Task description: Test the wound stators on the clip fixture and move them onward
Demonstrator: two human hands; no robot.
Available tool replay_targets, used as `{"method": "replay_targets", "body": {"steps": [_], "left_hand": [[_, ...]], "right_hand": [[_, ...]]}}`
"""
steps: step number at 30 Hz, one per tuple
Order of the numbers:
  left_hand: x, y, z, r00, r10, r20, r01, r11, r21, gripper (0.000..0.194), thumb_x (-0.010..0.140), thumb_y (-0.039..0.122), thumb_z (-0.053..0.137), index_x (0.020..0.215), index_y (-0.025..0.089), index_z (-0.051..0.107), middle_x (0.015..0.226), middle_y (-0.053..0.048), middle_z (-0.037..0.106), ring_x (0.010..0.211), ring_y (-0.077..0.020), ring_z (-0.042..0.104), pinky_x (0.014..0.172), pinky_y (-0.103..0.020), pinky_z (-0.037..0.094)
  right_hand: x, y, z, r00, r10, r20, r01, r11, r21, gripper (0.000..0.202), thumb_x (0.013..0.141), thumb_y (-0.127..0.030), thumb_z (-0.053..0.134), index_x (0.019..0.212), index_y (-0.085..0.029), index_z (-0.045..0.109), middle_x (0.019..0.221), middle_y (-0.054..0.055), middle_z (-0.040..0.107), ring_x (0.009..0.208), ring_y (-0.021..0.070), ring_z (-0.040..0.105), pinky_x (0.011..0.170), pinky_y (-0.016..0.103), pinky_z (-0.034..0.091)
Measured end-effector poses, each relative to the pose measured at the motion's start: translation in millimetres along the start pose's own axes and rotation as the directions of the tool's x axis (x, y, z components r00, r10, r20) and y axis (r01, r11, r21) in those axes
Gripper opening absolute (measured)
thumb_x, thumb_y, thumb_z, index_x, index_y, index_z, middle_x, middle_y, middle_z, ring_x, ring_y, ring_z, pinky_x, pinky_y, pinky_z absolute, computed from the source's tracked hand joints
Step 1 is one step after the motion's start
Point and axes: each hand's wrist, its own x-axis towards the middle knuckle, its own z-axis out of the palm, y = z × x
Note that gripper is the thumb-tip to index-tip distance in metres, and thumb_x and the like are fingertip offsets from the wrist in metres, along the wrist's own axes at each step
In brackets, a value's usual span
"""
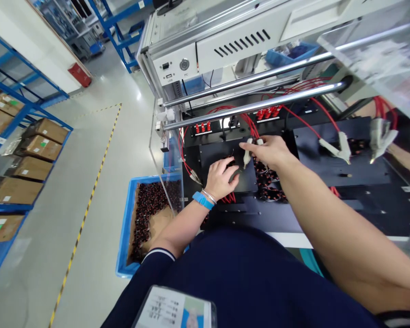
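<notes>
Just over black plate's (210,155) edge, left hand (221,178) open, right hand (272,152) closed on white clip (248,154).

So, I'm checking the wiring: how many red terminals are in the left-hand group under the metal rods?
3 in view, in a row: left terminal, middle terminal, right terminal. Any behind the lower rod would be hidden.

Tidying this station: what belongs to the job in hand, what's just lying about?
Likely the job:
white clip on red wires, in the right hand
flat black panel below the left hand
small black-and-orange parts
blue plastic bin of similar-looking parts

Apparently lying about:
brown cardboard boxes on the blue shelf
red box by the white pillar
</notes>
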Motion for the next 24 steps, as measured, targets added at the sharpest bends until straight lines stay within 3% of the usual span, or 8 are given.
{"method": "replay_targets", "body": {"steps": [3,10,19,24], "left_hand": [[4.9,1.8,1.3,1.000,0.001,0.019,-0.001,1.000,0.017,0.021,0.091,0.025,0.050,0.098,0.021,0.069,0.128,-0.011,0.061,0.118,-0.0221,0.053,0.097,-0.039,0.045],[8.3,3.7,3.4,1.000,-0.020,-0.008,0.020,1.000,0.006,0.020,0.091,0.023,0.049,0.087,0.021,0.069,0.125,-0.008,0.063,0.116,-0.0213,0.054,0.096,-0.038,0.045],[9.5,4.1,-0.2,0.999,-0.033,-0.011,0.032,0.999,-0.030,0.020,0.091,0.022,0.049,0.087,0.021,0.068,0.124,-0.009,0.063,0.114,-0.0211,0.055,0.094,-0.038,0.046],[8.6,5.2,-0.4,0.999,-0.046,0.008,0.047,0.999,-0.012,0.018,0.091,0.022,0.050,0.087,0.020,0.067,0.124,-0.010,0.063,0.112,-0.0210,0.056,0.093,-0.038,0.046]], "right_hand": [[-6.3,-3.6,7.7,0.996,0.088,0.005,-0.088,0.994,0.068,0.026,0.063,-0.028,0.081,0.076,-0.013,0.063,0.058,-0.001,0.054,0.049,0.0101,0.046,0.051,0.025,0.040],[-1.8,10.1,11.3,0.998,0.042,-0.036,-0.041,0.999,0.027,0.034,0.061,-0.032,0.082,0.081,-0.011,0.066,0.064,-0.001,0.057,0.057,0.0110,0.051,0.056,0.024,0.041],[-13.5,-0.3,10.3,0.999,0.047,-0.020,-0.045,0.996,0.080,0.033,0.060,-0.033,0.082,0.076,-0.012,0.063,0.059,-0.002,0.053,0.052,0.0092,0.045,0.052,0.023,0.040],[-8.2,0.3,11.5,0.991,0.071,-0.113,-0.050,0.983,0.179,0.037,0.069,-0.043,0.079,0.068,-0.015,0.055,0.055,-0.004,0.046,0.049,0.0082,0.040,0.046,0.022,0.034]]}}
